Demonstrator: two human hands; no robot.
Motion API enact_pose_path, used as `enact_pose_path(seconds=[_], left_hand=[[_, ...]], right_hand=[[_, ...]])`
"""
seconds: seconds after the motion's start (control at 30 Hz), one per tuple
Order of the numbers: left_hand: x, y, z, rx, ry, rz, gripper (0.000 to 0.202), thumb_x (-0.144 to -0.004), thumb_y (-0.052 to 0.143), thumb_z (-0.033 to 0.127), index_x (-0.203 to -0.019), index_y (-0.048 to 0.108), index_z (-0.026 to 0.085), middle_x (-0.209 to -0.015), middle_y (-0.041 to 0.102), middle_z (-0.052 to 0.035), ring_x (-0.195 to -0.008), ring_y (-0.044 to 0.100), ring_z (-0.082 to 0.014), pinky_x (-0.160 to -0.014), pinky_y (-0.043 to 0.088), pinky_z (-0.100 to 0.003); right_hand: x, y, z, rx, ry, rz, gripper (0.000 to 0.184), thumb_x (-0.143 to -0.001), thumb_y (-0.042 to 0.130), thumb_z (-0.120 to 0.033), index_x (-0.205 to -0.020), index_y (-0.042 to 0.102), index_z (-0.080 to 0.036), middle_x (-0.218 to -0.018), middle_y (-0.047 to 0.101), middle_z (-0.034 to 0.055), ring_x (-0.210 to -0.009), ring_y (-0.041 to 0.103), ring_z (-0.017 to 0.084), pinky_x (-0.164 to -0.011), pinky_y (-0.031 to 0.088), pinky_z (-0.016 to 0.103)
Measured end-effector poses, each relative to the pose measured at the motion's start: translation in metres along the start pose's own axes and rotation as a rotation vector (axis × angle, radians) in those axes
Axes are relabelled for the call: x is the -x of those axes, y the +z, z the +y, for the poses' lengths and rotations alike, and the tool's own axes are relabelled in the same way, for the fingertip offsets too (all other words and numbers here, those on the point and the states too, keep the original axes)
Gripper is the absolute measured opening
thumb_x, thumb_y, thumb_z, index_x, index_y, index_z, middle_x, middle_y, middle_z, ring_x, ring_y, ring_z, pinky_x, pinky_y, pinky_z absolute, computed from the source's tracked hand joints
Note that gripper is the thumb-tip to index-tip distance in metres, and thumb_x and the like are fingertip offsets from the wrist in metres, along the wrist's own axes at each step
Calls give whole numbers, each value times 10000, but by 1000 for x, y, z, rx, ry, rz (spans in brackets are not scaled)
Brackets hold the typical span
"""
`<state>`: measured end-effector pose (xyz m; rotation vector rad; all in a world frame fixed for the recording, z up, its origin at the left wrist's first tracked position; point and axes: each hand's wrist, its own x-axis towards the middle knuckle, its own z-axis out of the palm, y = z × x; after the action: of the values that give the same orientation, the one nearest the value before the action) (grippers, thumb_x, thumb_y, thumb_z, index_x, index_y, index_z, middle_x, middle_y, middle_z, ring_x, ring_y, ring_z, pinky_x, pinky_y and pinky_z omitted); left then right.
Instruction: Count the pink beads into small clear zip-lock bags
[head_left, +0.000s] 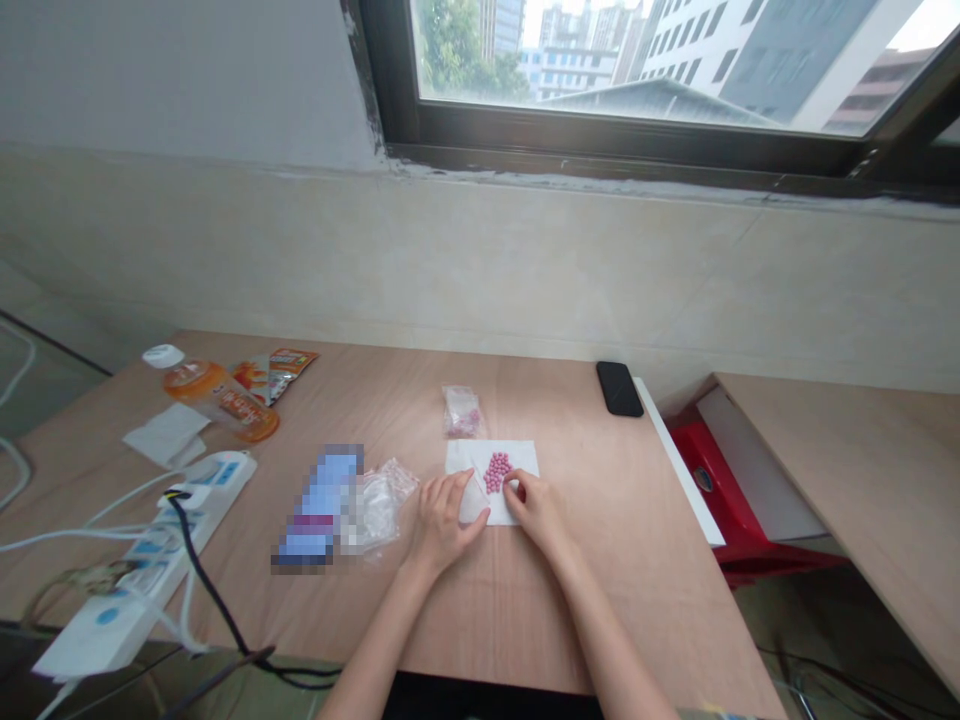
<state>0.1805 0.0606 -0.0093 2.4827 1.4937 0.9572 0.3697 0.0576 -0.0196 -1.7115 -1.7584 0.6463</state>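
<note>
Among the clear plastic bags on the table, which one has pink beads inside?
The small clear bag just beyond the white sheet: pink beads show through it, while the crumpled bags beside the left hand show none.

Left hand (444, 515) on white sheet (526, 455), right hand (541, 508) at pink beads (496, 468); table (495, 610)

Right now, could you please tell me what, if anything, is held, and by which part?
It cannot be told: the right hand is at the pink beads, the left hand partly over the white sheet, any pinch unclear.
</note>
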Motion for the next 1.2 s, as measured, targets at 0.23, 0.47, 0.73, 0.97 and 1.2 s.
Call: enact_pose_path(seconds=[0.23,0.47,0.73,0.97,1.2], left_hand=[[3,6,-3,10,17,15,490,-789,584,371,-1225,458,189,-1112,625,-97,-978,567,-252,-891,365,-408],[4,7,-3,28,53,21,510,-786,588,373,-1241,445,193,-1097,628,-102,-981,566,-255,-899,361,-415],[5,4,-1,38,70,12,530,-781,596,355,-1258,425,200,-1099,625,-99,-998,564,-260,-912,365,-421],[1,3,-3,11,35,12,521,-791,595,371,-1252,428,196,-1108,627,-98,-997,572,-252,-893,377,-402],[0,4,-3,18,28,10,523,-786,605,362,-1250,431,196,-1102,628,-89,-987,570,-246,-886,372,-395]], right_hand=[[0,-4,-8,-40,29,24,173,-831,480,-291,-879,627,-214,-580,535,-33,-522,502,114,-536,325,200],[3,-5,-17,-392,67,-31,208,-804,554,-359,-851,643,-177,-538,461,-48,-501,437,101,-500,331,192],[5,-7,-32,-415,0,-159,218,-841,522,-347,-893,657,-184,-643,573,-12,-560,480,113,-546,368,207],[4,-6,-18,-173,68,-24,172,-814,530,-309,-889,626,-188,-552,498,-42,-513,478,113,-523,338,199],[2,2,-13,-14,68,-29,122,-794,548,-299,-824,613,-200,-593,552,-25,-541,505,114,-545,324,194]])
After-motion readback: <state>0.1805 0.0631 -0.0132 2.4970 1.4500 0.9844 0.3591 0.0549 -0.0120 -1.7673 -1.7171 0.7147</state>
